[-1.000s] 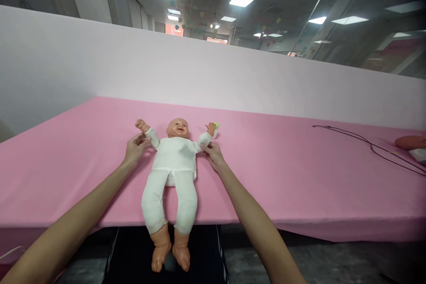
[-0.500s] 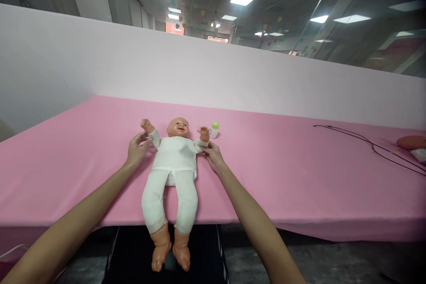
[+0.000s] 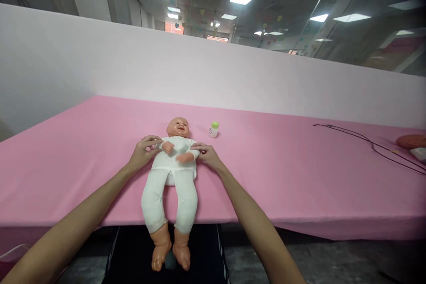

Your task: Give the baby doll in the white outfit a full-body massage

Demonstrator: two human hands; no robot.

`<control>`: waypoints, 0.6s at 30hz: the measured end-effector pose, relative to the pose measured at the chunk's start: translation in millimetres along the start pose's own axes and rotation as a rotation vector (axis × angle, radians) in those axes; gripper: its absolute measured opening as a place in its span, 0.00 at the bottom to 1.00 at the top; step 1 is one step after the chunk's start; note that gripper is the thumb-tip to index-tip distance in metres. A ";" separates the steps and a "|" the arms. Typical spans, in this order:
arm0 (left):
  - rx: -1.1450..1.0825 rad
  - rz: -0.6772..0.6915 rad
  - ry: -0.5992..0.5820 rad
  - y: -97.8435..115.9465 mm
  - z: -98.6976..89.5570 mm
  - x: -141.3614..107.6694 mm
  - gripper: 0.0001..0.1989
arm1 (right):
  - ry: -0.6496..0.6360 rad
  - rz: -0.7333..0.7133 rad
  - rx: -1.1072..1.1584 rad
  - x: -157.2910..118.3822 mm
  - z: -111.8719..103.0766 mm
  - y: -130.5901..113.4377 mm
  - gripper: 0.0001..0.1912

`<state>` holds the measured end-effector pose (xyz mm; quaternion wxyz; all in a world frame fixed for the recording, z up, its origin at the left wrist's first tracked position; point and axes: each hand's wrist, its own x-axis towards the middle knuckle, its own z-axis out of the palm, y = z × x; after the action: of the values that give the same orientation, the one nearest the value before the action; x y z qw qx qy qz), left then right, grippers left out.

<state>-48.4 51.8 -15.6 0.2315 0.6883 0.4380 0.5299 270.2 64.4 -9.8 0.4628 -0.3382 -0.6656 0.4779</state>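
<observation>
A baby doll in white cloth lies on its back on the pink table cover, its feet past the front edge. Both of its arms are folded over its chest. My left hand is closed on the doll's arm at the left of the picture, near the shoulder. On the other side, my right hand has its fingers pressed together on the doll's other arm. A small white bottle with a green cap stands beside the doll's head.
At the far right lie a thin black cord and an orange-brown object with something white beside it. A low white wall runs behind the table. Under the front edge, dark clothing on my lap shows.
The doll's two arms have come down from beside its head onto its chest. Both my hands have moved slightly inward with them. The bottle stands in the same place.
</observation>
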 end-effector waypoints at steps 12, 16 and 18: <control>-0.272 -0.426 0.395 -19.5 -6.7 7.6 0.22 | 0.419 0.257 0.392 7.1 -10.8 20.4 0.20; -0.293 -0.437 0.399 -19.4 -9.2 7.6 0.23 | 0.386 0.268 0.337 6.5 -11.9 18.7 0.23; -0.210 -0.300 0.342 -13.8 -6.0 6.0 0.19 | 0.291 0.223 0.254 4.0 -9.1 13.3 0.22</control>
<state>-58.6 63.1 -21.3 0.3005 0.4879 0.5108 0.6409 277.4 75.2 -20.2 0.5372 -0.4143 -0.4845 0.5523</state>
